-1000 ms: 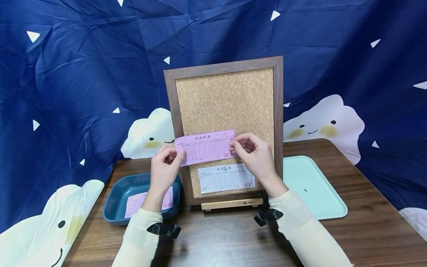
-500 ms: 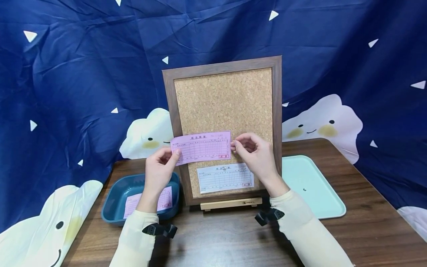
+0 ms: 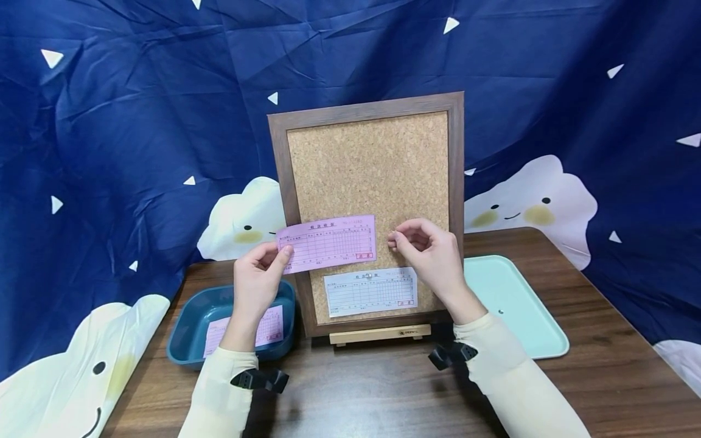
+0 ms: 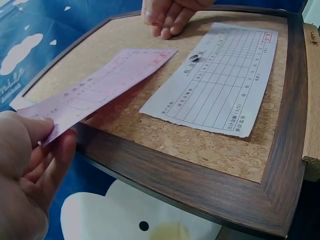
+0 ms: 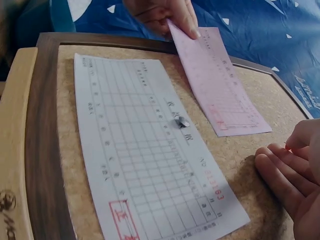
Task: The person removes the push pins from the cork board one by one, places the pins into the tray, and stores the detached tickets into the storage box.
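My left hand (image 3: 256,277) pinches the left end of a pink receipt slip (image 3: 328,243) between thumb and fingers. The slip stands off the framed cork board (image 3: 372,164), its right end free, as the left wrist view shows. Below it a pale blue-white receipt slip (image 3: 372,293) is fixed to the cork by one pushpin (image 5: 181,122) at its top middle. To the right of the pink slip, my right hand (image 3: 429,255) is held near the cork, thumb and index fingertips together. A tiny reddish thing (image 5: 287,147) shows between those tips, mostly hidden by them.
A blue basin (image 3: 188,316) with another pink slip (image 3: 271,325) in it stands left of the board. A mint-green tray (image 3: 526,316) lies at the right, partly behind my right arm. The board leans on a wooden stand (image 3: 380,334) on the brown table (image 3: 372,389).
The pink slip has shifted left with my left hand. My right fingers, at its right end a second ago, are now apart from it and slightly farther right.
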Demonstrator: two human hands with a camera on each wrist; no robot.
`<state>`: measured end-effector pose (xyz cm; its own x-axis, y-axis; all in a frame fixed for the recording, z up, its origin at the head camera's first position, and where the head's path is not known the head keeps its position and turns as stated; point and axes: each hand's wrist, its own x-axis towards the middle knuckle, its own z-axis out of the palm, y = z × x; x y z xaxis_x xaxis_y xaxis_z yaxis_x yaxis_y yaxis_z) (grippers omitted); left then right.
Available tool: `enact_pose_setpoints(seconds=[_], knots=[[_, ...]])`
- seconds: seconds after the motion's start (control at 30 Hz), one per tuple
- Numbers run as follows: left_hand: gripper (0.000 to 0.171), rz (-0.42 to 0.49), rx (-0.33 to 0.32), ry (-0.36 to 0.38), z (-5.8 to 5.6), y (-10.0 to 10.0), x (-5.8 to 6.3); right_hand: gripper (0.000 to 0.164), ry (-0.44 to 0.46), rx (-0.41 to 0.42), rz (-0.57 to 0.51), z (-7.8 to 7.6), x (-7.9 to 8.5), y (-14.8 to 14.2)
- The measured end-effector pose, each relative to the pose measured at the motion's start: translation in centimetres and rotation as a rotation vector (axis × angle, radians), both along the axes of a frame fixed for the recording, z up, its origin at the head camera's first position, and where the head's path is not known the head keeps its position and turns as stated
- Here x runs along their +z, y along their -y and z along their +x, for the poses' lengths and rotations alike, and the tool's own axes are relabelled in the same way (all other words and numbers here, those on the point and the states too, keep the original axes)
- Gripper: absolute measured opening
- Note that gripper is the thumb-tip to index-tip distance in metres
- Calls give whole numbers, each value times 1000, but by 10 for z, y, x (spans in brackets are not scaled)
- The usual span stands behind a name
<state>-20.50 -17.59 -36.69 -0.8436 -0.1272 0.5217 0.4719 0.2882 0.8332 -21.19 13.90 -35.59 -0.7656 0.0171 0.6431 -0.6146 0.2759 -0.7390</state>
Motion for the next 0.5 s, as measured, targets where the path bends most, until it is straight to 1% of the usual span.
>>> enact_pose_setpoints(seconds=[0.2, 0.33, 0.5], knots=[[18, 24, 32, 19, 1, 1, 1, 5, -12, -6, 23, 2, -1, -2], [22, 57, 49, 33, 1, 2, 1, 6, -18, -21, 46, 2, 0, -3], [21, 103, 56, 23, 1, 3, 1, 6, -18, -36, 67, 2, 1, -6]])
